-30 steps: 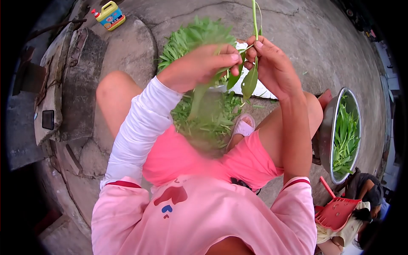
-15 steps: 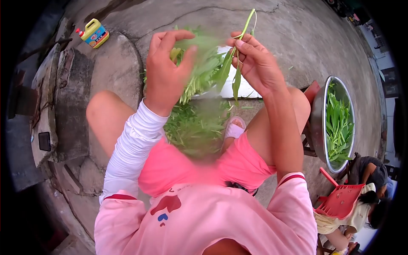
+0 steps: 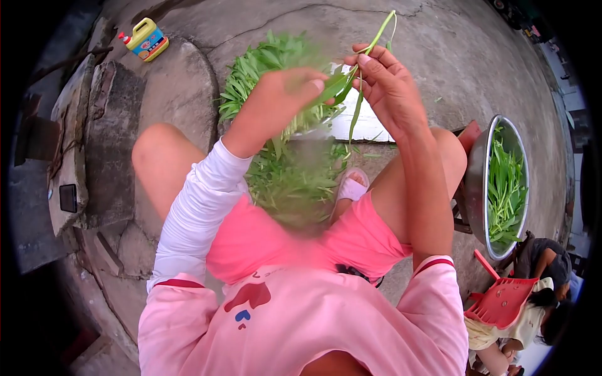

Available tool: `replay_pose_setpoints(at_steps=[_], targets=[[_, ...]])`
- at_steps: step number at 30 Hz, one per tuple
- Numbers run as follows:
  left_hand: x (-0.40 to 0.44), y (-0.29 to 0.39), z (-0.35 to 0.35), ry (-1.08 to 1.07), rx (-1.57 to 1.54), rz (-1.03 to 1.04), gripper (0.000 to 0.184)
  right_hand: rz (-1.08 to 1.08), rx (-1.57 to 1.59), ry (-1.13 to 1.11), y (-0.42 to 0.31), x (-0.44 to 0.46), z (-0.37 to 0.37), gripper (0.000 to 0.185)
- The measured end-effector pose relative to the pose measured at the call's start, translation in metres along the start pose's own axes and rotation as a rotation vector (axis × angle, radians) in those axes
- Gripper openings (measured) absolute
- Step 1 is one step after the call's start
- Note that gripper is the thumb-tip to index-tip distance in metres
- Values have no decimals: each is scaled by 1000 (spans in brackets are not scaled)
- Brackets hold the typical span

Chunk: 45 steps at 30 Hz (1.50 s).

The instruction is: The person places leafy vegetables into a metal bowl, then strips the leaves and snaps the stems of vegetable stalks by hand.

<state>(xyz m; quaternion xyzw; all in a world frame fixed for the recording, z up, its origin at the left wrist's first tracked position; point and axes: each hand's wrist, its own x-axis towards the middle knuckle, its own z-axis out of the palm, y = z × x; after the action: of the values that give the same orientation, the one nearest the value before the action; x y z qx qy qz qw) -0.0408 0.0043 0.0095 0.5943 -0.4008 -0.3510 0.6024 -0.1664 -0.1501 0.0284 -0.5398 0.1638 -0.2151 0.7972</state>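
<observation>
My right hand pinches a green leafy stalk, its stem pointing up and its long leaves hanging below the fingers. To its left, my left hand has its thumb and forefinger together on a leaf of that stalk; its other fingers are partly hidden. Beneath and behind the left hand lies a heap of leafy greens. Loose cut greens cover the ground between the knees, partly blurred. A white board lies under the hands, beside the heap.
A metal basin with greens stands at the right. A yellow jug is at the upper left, a phone-like dark object on the stone ledge at the left. At the lower right are a red plastic chair and other people.
My left hand has moved from over the heap back right to the stalk's leaves, and its spread fingers have closed. My right hand still holds the stalk. The view has shifted slightly.
</observation>
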Motion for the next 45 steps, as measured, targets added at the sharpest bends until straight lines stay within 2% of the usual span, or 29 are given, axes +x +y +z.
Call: replay_pose_setpoints(at_steps=[4, 13, 18, 24, 27, 30, 36, 39, 42, 45], targets=[[-5, 15, -4, -71, -75, -146, 30, 9, 0, -16, -1, 0, -2, 26], [-5, 20, -6, -178, -227, -245, 32, -12, 21, -2, -1, 0, -4, 25], [-7, 18, -3, -211, -344, -373, 30, -13, 1, -25, -4, -2, -1, 26], [-8, 22, -3, -123, -158, -281, 24, -10, -11, -89, -6, -3, 2, 26], [-4, 16, -10, -89, -136, -187, 23, 9, 23, -114, -5, -2, -1, 27], [-4, 21, -13, -23, -81, -180, 25, 50, 88, -144, -5, 0, -4, 29], [2, -8, -5, 12, 216, 93, 26, 106, 110, -126, 1, 1, 0, 24], [-4, 3, 7, 308, 608, 366, 22, 61, 1, -65, 3, -2, 5, 25], [-7, 12, 6, 253, 714, 468, 22, -14, -119, -33, 7, -4, 7, 29], [-11, 18, 10, 155, 373, 86, 24, -72, -212, 6, 12, -3, 8, 32]])
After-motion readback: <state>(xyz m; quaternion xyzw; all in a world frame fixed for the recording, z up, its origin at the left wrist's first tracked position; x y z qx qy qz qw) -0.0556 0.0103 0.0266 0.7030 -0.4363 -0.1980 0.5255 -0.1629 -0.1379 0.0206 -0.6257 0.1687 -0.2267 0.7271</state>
